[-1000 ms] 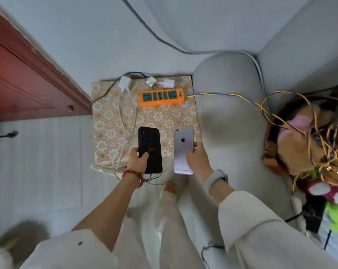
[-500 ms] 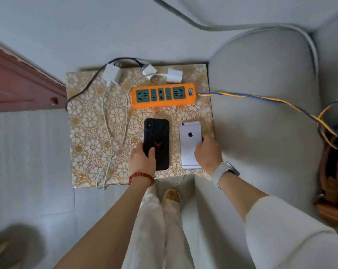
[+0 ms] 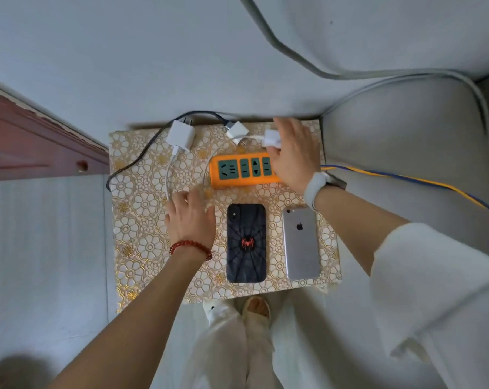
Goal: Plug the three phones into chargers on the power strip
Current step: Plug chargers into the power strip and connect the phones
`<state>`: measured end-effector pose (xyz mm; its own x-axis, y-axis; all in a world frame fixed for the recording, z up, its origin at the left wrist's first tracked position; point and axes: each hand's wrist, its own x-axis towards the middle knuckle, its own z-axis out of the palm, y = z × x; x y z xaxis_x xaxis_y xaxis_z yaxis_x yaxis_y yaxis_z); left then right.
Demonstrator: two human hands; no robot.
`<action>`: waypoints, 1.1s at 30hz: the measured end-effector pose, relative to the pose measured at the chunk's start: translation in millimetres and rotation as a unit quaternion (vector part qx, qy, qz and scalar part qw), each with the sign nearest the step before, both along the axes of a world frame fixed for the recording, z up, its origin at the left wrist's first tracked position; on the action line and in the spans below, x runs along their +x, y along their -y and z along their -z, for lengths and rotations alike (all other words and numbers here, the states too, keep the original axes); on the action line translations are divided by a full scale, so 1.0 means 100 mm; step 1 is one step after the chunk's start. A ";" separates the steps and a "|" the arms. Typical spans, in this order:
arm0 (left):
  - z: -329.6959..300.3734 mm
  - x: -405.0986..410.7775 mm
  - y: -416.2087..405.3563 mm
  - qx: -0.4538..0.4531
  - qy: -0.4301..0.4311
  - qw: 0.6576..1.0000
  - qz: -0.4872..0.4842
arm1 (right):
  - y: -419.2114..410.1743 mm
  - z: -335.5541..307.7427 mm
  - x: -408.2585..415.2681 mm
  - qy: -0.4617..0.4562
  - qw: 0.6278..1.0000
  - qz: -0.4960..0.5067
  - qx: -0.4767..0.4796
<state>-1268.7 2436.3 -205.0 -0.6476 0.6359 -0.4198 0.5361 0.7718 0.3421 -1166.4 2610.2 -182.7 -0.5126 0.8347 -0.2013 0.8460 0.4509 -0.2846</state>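
Two phones lie face down, side by side, on the floral-topped table (image 3: 142, 248): a black phone (image 3: 246, 242) with a red spider on its case and a silver phone (image 3: 301, 242) to its right. Behind them sits the orange power strip (image 3: 243, 171). My right hand (image 3: 292, 153) reaches over the strip's right end and pinches a white charger (image 3: 271, 137) at the table's back edge. My left hand (image 3: 191, 217) is left of the black phone, its fingers curled over a white cable (image 3: 168, 178).
Two more white chargers (image 3: 180, 135) (image 3: 237, 130) lie at the back, one on a black braided cable (image 3: 142, 158). A yellow-blue cord (image 3: 406, 179) runs right from the strip over a grey sofa arm (image 3: 406, 136). A red wooden door (image 3: 27, 141) is at the left.
Both hands have let go of the phones, which now lie flat. My right hand moved back to the white charger, and my left hand moved left onto the white cable. The camera came closer.
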 end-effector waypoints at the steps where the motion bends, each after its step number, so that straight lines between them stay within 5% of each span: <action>1: 0.04 -0.03 0.01 -0.009 0.003 1.000 0.021 | -0.05 0.04 -0.06 0.020 1.000 0.001 -0.011; 8: 0.08 -0.11 -0.02 0.020 0.007 1.000 0.011 | -0.14 0.03 -0.07 0.076 0.991 -0.091 0.064; 12: -0.10 -0.12 0.04 0.171 0.095 0.979 -0.062 | -0.07 -0.12 0.11 -0.082 0.996 0.000 0.044; 17: -0.32 -0.07 0.07 0.240 0.135 0.960 -0.058 | 0.05 -0.21 0.30 -0.221 0.965 0.103 -0.100; 33: -0.63 -0.05 -0.21 0.241 0.112 0.958 -0.106 | 0.25 -0.15 0.41 -0.276 0.912 0.262 -0.153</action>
